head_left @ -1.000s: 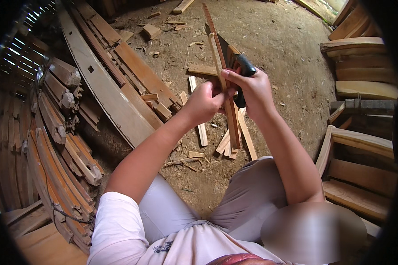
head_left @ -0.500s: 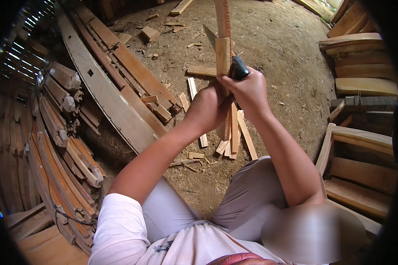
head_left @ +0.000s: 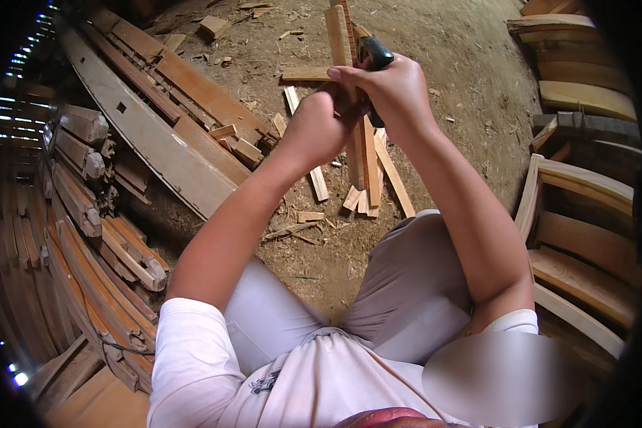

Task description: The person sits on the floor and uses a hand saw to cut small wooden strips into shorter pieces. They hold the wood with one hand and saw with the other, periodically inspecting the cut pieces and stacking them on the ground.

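Note:
My left hand (head_left: 319, 127) is closed around a long upright wooden strip (head_left: 340, 44), whose lower end reaches down among loose offcuts. Alongside it runs a reddish strip with a notched edge (head_left: 350, 28), partly hidden. Close against the strips, my right hand (head_left: 399, 89) grips a dark-handled tool (head_left: 376, 53). Its thumb lies across the face of the wooden strip. The tool's working end is hidden, so its exact kind cannot be told. Below my hands several thin wood offcuts (head_left: 392, 175) lie on the dirt floor.
Long planks (head_left: 139, 146) lie slanting at the left, beside stacked shaped timbers (head_left: 85, 250). Curved wooden pieces (head_left: 585, 93) and a wooden frame (head_left: 585, 182) stand at the right. Wood scraps and a short block (head_left: 214, 27) are scattered over the dirt floor (head_left: 471, 64).
Both hands, the strips and the tool stand higher and slightly further left in view, as the whole scene has shifted too. A grey blade seen beside the strip earlier is now hidden.

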Tool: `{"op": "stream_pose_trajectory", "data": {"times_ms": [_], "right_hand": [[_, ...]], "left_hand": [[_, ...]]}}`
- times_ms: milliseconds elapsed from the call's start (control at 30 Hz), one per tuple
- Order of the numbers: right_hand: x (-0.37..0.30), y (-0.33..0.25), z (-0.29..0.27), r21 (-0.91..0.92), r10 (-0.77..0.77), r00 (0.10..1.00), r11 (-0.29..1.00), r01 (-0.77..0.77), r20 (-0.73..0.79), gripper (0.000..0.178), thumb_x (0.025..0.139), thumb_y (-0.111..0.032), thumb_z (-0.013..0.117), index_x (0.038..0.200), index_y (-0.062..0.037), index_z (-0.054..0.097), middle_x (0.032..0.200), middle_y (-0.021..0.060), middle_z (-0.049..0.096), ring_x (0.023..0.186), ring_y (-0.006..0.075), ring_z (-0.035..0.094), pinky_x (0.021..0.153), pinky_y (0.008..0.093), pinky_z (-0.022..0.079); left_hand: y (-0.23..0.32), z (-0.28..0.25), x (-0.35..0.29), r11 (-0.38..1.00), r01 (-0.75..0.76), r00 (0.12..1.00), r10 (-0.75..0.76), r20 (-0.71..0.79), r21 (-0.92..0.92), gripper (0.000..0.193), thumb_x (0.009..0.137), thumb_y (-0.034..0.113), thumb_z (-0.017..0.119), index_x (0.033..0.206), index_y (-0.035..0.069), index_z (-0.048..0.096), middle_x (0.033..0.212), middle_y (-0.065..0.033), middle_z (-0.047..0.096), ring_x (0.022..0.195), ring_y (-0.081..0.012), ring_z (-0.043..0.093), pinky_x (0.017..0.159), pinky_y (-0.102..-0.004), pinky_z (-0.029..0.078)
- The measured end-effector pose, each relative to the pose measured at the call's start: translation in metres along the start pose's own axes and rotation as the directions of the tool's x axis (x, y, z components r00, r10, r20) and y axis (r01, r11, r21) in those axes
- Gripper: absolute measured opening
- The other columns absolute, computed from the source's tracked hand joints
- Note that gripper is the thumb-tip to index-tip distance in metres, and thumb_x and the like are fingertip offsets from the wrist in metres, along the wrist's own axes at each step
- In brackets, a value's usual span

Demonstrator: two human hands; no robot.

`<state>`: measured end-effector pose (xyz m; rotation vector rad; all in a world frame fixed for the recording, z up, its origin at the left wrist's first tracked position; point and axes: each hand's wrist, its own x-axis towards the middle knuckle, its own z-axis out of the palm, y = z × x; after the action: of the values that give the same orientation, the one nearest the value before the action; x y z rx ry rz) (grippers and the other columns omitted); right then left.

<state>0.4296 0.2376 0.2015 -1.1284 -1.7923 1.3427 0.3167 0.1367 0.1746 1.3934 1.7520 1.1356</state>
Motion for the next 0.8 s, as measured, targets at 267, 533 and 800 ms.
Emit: {"op": "stream_pose_trajectory", "data": {"times_ms": [267,533,800], "right_hand": [[0.005,0.001,-0.003,-0.063,0.026,1.0,0.998,-0.027,-0.012,0.042,0.074,-0.035,0.093,0.072,0.0004,0.071,0.067,0.0079,0.07,0.058,0.0115,0.067,0.052,0.0285,0.054],[0.006,-0.004,-0.007,-0.181,0.095,0.996,0.979,-0.092,0.004,0.049,0.072,-0.043,0.094,0.069,-0.0026,0.066,0.06,0.0044,0.062,0.051,0.0102,0.058,0.046,0.0297,0.047],[0.016,0.017,-0.012,0.301,0.261,0.957,0.909,-0.289,0.13,0.041,0.075,-0.036,0.093,0.078,0.0,0.074,0.08,0.0082,0.071,0.072,0.0155,0.069,0.059,0.031,0.054]], "left_hand": [[-0.007,-0.001,0.006,0.999,0.028,0.998,-0.029,0.05,0.017,0.028,0.1,0.026,0.068,0.112,0.0,0.067,0.098,-0.0088,0.072,0.082,-0.0159,0.068,0.066,-0.0346,0.056],[-0.012,0.004,0.006,0.996,0.026,0.996,-0.033,0.086,0.079,0.032,0.103,0.027,0.064,0.119,-0.001,0.062,0.1,-0.0105,0.071,0.087,-0.0171,0.07,0.071,-0.0337,0.059],[-0.017,0.001,0.006,0.976,0.059,0.988,-0.027,0.15,-0.212,0.038,0.101,0.024,0.066,0.127,-0.002,0.058,0.109,-0.0149,0.07,0.09,-0.02,0.071,0.074,-0.0361,0.058]]}}
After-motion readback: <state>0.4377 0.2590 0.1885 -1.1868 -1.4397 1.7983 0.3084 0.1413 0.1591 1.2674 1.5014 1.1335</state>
